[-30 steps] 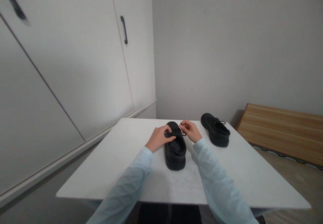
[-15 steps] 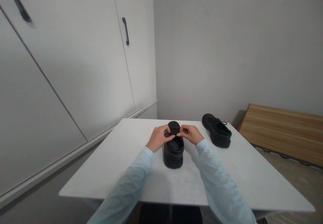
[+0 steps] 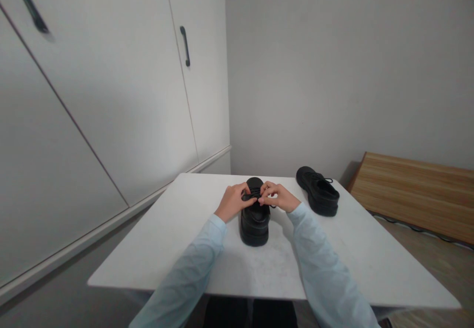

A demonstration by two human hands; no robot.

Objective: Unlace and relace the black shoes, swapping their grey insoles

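A black lace-up shoe [image 3: 255, 227] stands on the white table with its heel toward me and its toe pointing away. My left hand [image 3: 233, 200] is at the left side of its lacing, thumb and fingers pinched on the black shoelace [image 3: 253, 196]. From the right, my right hand [image 3: 278, 197] pinches the lace close to the left fingertips, just above the shoe's opening. A bit of lace hangs out under the right hand. The fingers partly hide the lacing, so its exact form cannot be made out.
A second black shoe [image 3: 319, 192] with tied laces rests at the table's back right. The white table [image 3: 177, 249] stands near a white cabinet [image 3: 122, 96] on the left and a grey wall [image 3: 333, 71] behind. Beyond the right edge is a wood-grain board [image 3: 414, 190].
My right fingers have shifted slightly left, closer to the left fingertips. A piece of lace now shows below the right hand. My left hand and both shoes have stayed in place.
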